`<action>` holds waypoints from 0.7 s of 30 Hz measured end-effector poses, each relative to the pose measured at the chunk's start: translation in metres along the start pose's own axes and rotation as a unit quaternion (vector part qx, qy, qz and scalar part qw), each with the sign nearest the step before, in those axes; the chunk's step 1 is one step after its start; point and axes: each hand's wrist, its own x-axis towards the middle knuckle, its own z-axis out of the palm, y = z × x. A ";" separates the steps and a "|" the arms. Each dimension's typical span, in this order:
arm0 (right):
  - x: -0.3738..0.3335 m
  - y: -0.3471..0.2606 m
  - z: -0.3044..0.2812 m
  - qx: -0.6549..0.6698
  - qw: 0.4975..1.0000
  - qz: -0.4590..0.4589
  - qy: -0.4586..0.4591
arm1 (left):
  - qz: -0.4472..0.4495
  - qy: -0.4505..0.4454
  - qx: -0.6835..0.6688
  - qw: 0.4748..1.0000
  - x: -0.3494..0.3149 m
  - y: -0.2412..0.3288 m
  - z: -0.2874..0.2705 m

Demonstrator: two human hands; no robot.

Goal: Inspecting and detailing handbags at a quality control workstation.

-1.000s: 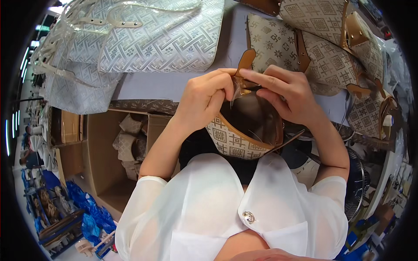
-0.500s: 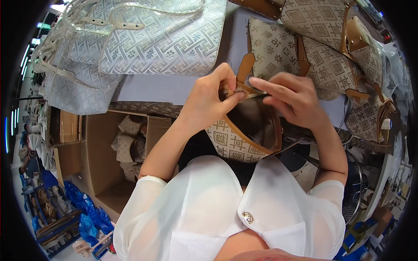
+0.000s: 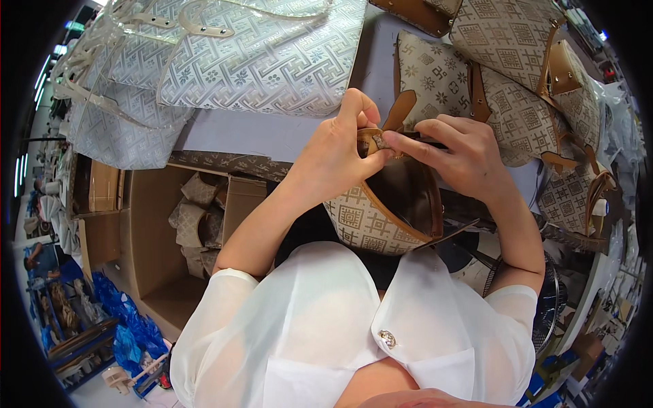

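Note:
A patterned beige handbag [image 3: 350, 219] with brown trim hangs open in front of me, its dark brown lining showing. My left hand [image 3: 333, 153] pinches the bag's far rim, thumb against fingers, beside a tan leather tab [image 3: 399, 111] that sticks up. Close against that same spot, my right hand [image 3: 462, 153] has its index finger reaching to the rim by my left thumb. Its other fingers are curled around a thin dark object, mostly hidden, that I cannot make out. A brown strap end [image 3: 454, 230] sticks out from the bag's near right side.
Silvery-white patterned bags [image 3: 258, 68] in clear wrap lie at the back left of the table [image 3: 238, 132]. Several beige and brown bags [image 3: 517, 41] are piled at the back right. Below the left edge stands an open cardboard box [image 3: 153, 238] with patterned pieces [image 3: 194, 228] inside.
My right hand has closed in on the rim, and its fingers now meet the spot my left hand pinches. A thin pale edge by the right fingers no longer shows. The tan tab leans further right.

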 end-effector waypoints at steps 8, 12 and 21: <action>0.003 -0.008 -0.008 0.005 0.999 0.033 -0.041 | -0.012 -0.008 0.015 1.000 0.001 0.002 0.004; 0.001 -0.008 -0.005 0.011 0.998 0.044 -0.042 | -0.010 -0.017 0.014 1.000 0.002 0.002 0.004; 0.000 -0.001 -0.009 0.107 0.991 0.065 0.051 | -0.013 -0.002 0.027 1.000 0.001 0.001 0.006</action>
